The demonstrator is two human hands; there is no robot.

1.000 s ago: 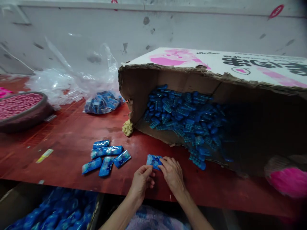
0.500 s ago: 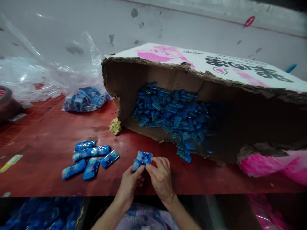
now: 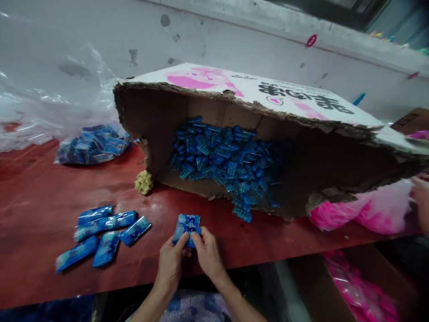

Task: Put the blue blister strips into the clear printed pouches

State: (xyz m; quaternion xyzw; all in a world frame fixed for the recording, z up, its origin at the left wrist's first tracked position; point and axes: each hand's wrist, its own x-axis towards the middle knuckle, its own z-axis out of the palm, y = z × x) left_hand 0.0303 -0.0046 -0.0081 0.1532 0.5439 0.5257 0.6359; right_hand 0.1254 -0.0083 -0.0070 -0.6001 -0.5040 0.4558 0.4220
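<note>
In the head view, a small blue printed packet (image 3: 190,221) is pinched between both hands just above the red table. My left hand (image 3: 170,263) grips its lower left, thumb on top. My right hand (image 3: 208,254) closes on its lower right edge, thumb close to the other thumb. Fingers beneath the packet are partly hidden. To the left lie several filled blue packets (image 3: 106,248) with shiny wrapping. Beyond my hands, a torn-edged cardboard box (image 3: 197,85) lies on its side, with many small blue studded plastic pieces (image 3: 217,154) spilling towards its front edge.
A clear bag of blue packets (image 3: 95,145) sits back left, near a yellowish crumpled lump (image 3: 144,182). A pink-filled bag (image 3: 378,210) lies at right, beside another person's hand (image 3: 421,203). Below the table edge stands a carton of pink pieces (image 3: 358,286).
The view has swung right, so things appear further left. My right hand has shifted from the packet's right side to its lower edge, and the other person's hand has come into view.
</note>
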